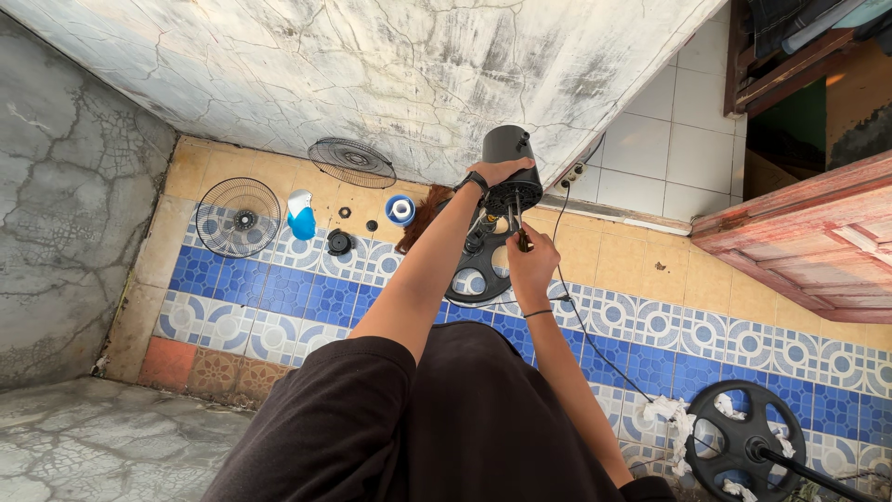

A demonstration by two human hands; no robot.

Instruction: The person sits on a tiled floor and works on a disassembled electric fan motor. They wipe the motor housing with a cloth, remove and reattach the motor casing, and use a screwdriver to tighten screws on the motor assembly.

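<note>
We had the left hand (pixel 502 171) clamped on the black fan motor housing (pixel 509 163) above the round base (pixel 478 270), right hand (pixel 530 258) gripping a screwdriver (pixel 518 228) (screw stage, apparently), steady alignment needed next.

Second fan base (pixel 743 437) cut off at bottom edge

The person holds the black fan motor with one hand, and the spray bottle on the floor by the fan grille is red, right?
Not quite. In the head view the left hand does hold the black fan motor, but the spray bottle beside the fan grille is blue with a white top, not red.
</note>
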